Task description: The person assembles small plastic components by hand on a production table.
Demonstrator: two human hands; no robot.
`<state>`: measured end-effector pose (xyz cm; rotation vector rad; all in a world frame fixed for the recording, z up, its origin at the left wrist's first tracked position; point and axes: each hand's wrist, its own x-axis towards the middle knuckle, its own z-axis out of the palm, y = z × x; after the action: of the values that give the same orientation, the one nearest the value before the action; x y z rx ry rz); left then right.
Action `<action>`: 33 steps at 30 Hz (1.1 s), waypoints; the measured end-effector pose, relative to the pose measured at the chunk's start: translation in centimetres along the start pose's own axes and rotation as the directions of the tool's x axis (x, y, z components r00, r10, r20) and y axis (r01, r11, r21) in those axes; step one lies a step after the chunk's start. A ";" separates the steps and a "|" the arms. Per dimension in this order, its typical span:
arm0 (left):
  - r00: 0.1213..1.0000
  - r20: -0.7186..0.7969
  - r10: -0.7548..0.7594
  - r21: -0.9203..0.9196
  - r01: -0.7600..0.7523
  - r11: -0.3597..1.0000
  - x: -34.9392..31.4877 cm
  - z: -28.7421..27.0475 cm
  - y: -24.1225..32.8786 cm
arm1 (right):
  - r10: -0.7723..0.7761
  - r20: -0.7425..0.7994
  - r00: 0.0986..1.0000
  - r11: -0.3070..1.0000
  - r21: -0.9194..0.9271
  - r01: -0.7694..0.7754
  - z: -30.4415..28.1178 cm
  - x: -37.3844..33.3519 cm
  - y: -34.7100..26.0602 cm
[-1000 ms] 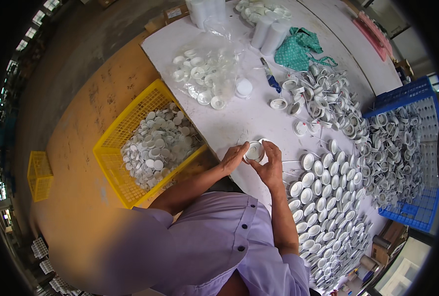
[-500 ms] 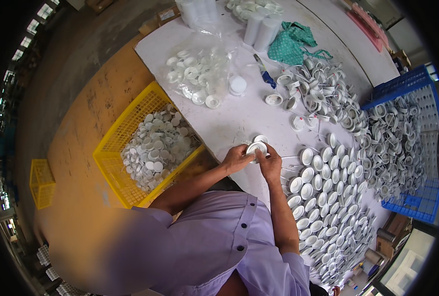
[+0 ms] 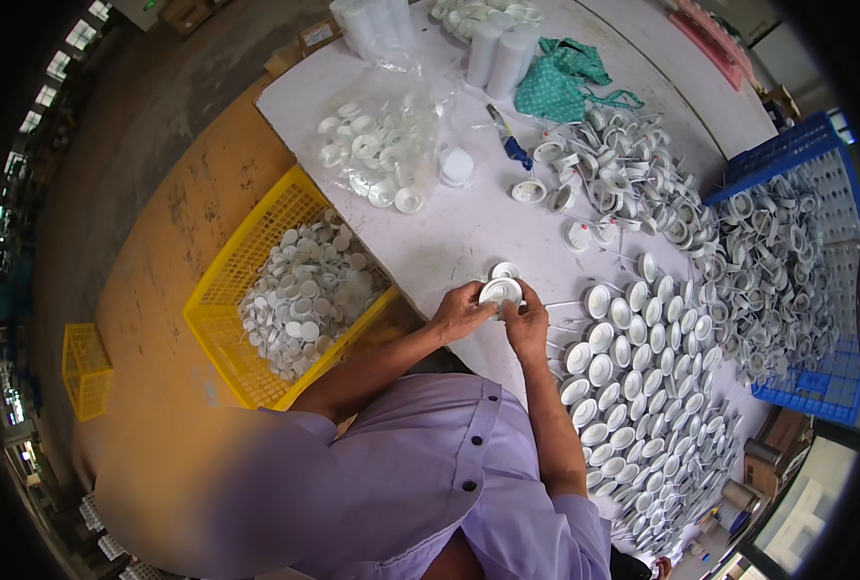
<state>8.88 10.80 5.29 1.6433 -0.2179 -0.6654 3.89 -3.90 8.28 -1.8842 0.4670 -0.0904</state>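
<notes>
1. Head view: the left hand and right hand, fingers curled nearly closed, pinch a white round piece between them, near the edge of the table.
2. A loose fingertip grip could let it slip; a rightward elbow swing could topple the standing pieces.
3. Counted: one held piece, one white disc just beyond, two yellow baskets, one blue crate; standing pieces are too many to count.
</notes>
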 end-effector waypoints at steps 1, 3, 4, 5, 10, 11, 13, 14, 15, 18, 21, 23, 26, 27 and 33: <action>1.000 0.004 0.018 -0.037 -0.018 0.999 0.0 0.0 0.1 | -0.162 -0.097 0.982 0.975 -0.171 0.144 0.0 -0.1 -0.2; 0.999 0.013 0.036 -0.060 -0.035 0.998 0.0 0.0 -0.1 | -0.278 -0.140 0.950 0.950 -0.185 0.250 -0.3 0.0 -0.9; 0.998 0.021 0.052 -0.084 -0.050 0.995 0.0 0.0 -0.4 | -0.388 -0.180 0.904 0.914 -0.204 0.351 -0.5 -0.1 -1.5; 0.998 0.019 0.052 -0.084 -0.050 0.995 0.0 0.0 -0.6 | -0.429 -0.166 0.888 0.893 -0.226 0.390 -0.7 0.0 -2.1; 0.997 0.044 0.062 -0.037 -0.060 0.997 0.1 0.1 -0.6 | -0.463 -0.129 0.877 0.869 -0.262 0.420 -0.9 0.6 -1.4; 0.997 0.045 0.062 -0.037 -0.061 0.997 0.1 0.2 -0.6 | -0.446 -0.119 0.887 0.877 -0.253 0.407 -0.9 0.6 -1.2; 0.992 -0.025 0.124 -0.072 -0.125 0.990 0.1 0.4 -0.6 | -0.456 -0.109 0.883 0.873 -0.246 0.420 -1.1 1.0 -0.8; 0.992 -0.024 0.124 -0.072 -0.125 0.990 0.1 0.5 -0.6 | -0.465 -0.099 0.880 0.869 -0.238 0.433 -1.3 1.1 -0.6; 0.991 -0.033 0.132 -0.097 -0.135 0.986 -0.1 0.5 -0.5 | -0.465 -0.096 0.880 0.870 -0.236 0.433 -1.5 1.3 -0.8; 0.988 -0.040 0.148 -0.070 -0.151 0.986 -0.2 0.2 -0.5 | -0.303 -0.011 0.953 0.945 -0.132 0.299 -2.4 1.6 -1.2; 0.986 -0.035 0.166 -0.023 -0.167 0.986 -0.2 0.3 -0.5 | -0.172 0.037 0.984 0.985 -0.027 0.173 -2.9 1.9 -0.8; 0.984 -0.031 0.174 -0.027 -0.175 0.984 -0.3 0.4 -0.3 | -0.249 0.063 0.966 0.959 -0.122 0.255 -2.9 2.0 0.1; 0.995 0.026 0.092 -0.008 -0.092 0.996 -0.4 0.0 0.1 | -0.255 0.052 0.966 0.943 -0.206 0.260 -2.5 1.8 -0.1; 0.996 0.030 0.081 -0.018 -0.081 0.997 -0.3 0.0 0.0 | -0.255 0.053 0.966 0.943 -0.206 0.260 -2.4 1.7 -0.1; 0.997 -0.006 0.073 -0.012 -0.073 0.997 -0.1 0.2 -0.2 | -0.211 -0.027 0.977 0.963 -0.180 0.202 -1.8 1.3 0.5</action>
<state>8.65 10.74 5.15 1.6179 -0.2679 -0.6052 4.38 -6.12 8.27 -2.1058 0.3158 -0.2382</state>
